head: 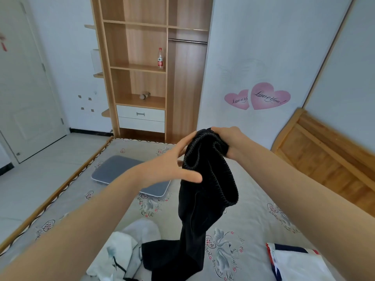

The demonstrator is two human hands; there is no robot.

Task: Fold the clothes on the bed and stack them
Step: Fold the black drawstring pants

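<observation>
A pair of black trousers [205, 191] with an elastic waistband hangs in the air above the bed [253, 209]; its legs trail down onto the mattress near the bottom of the view. My right hand [227, 138] grips the bunched waistband at the top. My left hand [172, 161] has straight, spread fingers, and its thumb touches the waistband's left side. A crumpled white garment [129, 246] lies on the bed at the lower left of the trousers. A white garment with red and navy trim [296, 262] lies at the lower right.
A grey flat board [113, 169] lies on the mattress behind my left arm. A wooden wardrobe [142, 78] with open shelves and a bottle [160, 57] stands beyond the foot of the bed. A wooden headboard [324, 151] is on the right, a door [26, 88] on the left.
</observation>
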